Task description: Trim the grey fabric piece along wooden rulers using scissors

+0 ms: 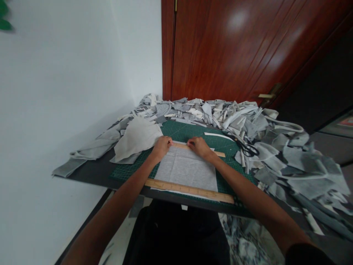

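A light grey piece of cloth lies flat on the green cutting mat. At its far left edge my left hand is closed, thumb and fingers pinching the fabric by a wooden ruler. A short way to the right, my right hand pinches the same far edge, its wrist passing over that ruler. A second, longer wooden ruler lies across the near edge of the cloth, with no hand on it. The fingertips are small in view.
Grey fabric scraps heap along the back and right of the dark table. Black-handled scissors lie right of the mat beside a white strip. A pale cloth lies at left, near the white wall. Behind stands a wooden door.
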Tool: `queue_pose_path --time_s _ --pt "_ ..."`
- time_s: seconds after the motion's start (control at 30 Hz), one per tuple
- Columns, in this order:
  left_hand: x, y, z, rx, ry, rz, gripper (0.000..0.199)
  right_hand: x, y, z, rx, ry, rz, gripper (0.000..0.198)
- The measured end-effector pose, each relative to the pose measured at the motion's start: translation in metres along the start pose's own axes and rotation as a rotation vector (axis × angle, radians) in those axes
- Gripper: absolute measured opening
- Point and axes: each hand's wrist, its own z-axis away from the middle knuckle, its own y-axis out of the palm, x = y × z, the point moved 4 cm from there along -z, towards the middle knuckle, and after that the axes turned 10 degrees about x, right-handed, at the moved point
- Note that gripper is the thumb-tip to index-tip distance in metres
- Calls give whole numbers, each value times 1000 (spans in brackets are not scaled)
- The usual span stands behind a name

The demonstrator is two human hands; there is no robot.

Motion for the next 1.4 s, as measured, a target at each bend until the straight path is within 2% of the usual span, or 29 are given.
queue_pose_path --time_s 0.13,0.27,0.5,0.77,1.03,1.17,1.4 --pt "1 0 0 2 13 0 13 -19 -15 27 17 27 37 19" --pt "-1 -1 1 -2 17 -19 13 -22 -15 31 -4 41 33 18" --pt "-6 0 5 -14 9 -83 10 6 8 4 -128 9 -70 15" --pt "-22 -8 13 55 -5 -210 18 29 33 -40 -138 -24 -102 13" --pt "-49 -1 28 144 -42 -333 34 27 34 -49 -113 -94 -174 17" --pt "-58 2 40 154 -86 -352 32 26 33 -55 -92 -91 -239 16" --pt "-76 18 52 66 -148 -348 47 39 40 -70 -74 -60 -357 13"
